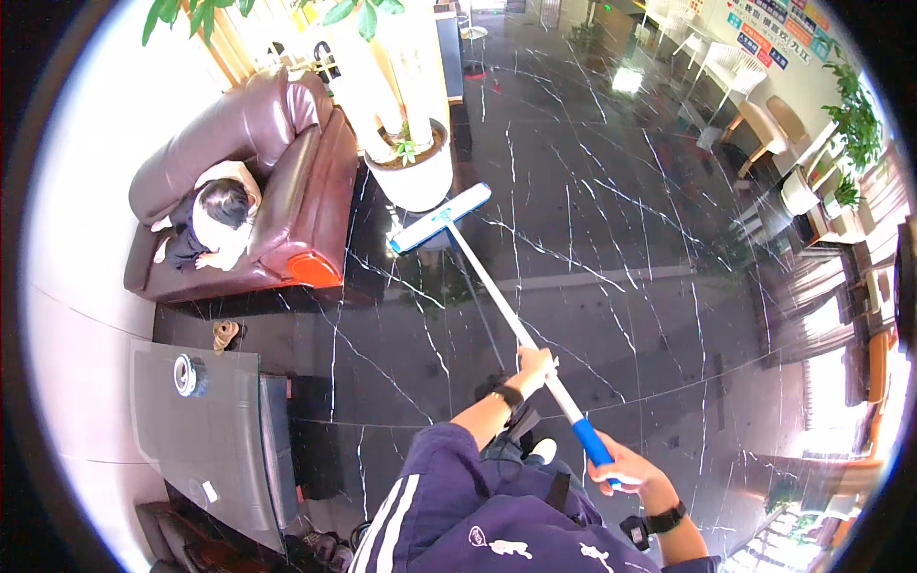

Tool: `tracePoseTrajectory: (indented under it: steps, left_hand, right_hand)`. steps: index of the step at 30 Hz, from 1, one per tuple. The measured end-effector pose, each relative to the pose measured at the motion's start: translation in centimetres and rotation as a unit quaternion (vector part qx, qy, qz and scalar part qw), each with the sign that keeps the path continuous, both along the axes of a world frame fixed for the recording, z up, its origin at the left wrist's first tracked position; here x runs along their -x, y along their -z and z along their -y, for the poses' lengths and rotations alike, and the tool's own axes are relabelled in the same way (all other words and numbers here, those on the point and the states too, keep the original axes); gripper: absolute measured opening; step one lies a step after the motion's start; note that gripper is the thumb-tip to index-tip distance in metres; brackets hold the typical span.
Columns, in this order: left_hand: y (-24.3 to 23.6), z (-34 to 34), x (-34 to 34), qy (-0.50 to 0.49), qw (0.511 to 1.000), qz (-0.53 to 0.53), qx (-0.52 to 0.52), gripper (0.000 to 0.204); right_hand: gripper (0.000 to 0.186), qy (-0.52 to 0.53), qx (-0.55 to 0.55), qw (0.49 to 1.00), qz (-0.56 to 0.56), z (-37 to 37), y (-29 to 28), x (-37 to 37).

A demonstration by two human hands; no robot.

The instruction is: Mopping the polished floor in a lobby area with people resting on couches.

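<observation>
Both of my hands are closed around a flat mop (pixel 497 298) with a long white pole. My left hand (pixel 536 367) wraps the pole about midway, a dark band on its wrist. Lower down, my right hand (pixel 626 465) grips the blue handle end (pixel 592 443). The wide blue-and-white mop head (pixel 441 218) lies on the dark, white-veined floor (pixel 573 277), just in front of a white plant pot (pixel 413 177).
A brown leather sofa (pixel 306 181) stands at the left with a person (pixel 224 215) on it. Nearer are slippers (pixel 225 335) and a grey table (pixel 205 411) bearing a round container (pixel 189 375). Chairs (pixel 734 72) and plants (pixel 855 119) line the right side.
</observation>
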State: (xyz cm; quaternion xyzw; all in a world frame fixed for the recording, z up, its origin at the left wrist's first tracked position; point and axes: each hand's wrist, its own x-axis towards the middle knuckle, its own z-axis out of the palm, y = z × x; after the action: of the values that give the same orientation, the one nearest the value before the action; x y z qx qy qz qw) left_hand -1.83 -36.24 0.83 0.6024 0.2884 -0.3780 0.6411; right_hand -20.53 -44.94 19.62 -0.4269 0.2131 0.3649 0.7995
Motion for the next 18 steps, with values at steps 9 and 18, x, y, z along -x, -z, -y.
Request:
tracePoseTrajectory:
  steps: [9, 18]
  left_hand:
    - [0.4, -1.8, 3.2, 0.103, 0.994, 0.031, 0.033, 0.033]
    - [9.3, -2.8, -3.4, -0.005, 1.0, 0.023, 0.01, 0.041]
  right_hand:
    - [0.076, 0.023, -0.044, 0.997, -0.056, 0.1, -1.3, 3.0]
    - [0.062, 0.037, -0.12, 0.991, -0.043, -1.7, 2.3, -2.0]
